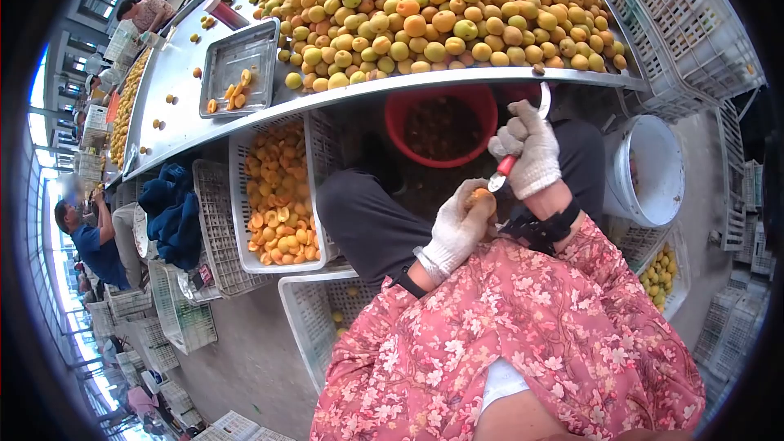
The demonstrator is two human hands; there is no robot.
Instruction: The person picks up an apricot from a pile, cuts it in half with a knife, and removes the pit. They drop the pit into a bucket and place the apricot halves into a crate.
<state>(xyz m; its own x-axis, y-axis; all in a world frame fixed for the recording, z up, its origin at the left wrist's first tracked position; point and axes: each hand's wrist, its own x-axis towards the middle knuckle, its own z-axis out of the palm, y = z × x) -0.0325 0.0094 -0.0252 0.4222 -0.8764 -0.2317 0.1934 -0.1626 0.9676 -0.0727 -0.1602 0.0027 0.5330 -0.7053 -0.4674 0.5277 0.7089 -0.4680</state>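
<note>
My left hand (454, 235), in a white knit glove, is closed around an orange apricot (482, 198) above my lap. My right hand (529, 151), gloved the same way, grips a small red-handled pitting knife (506, 166). Its metal tip points down, right at the apricot. A pale curved piece (545, 101) sticks up past the right fingers. Beyond my hands, under the table edge, stands a red basin (394, 144) with dark scraps inside. To the left, a white crate (242, 229) holds halved apricots (282, 188).
Whole apricots (433, 12) are heaped on the metal table (175, 135). A metal tray (214, 65) there holds a few apricot pieces. A white bucket (657, 171) and stacked crates (686, 24) stand at right. A person in blue (98, 245) sits at far left.
</note>
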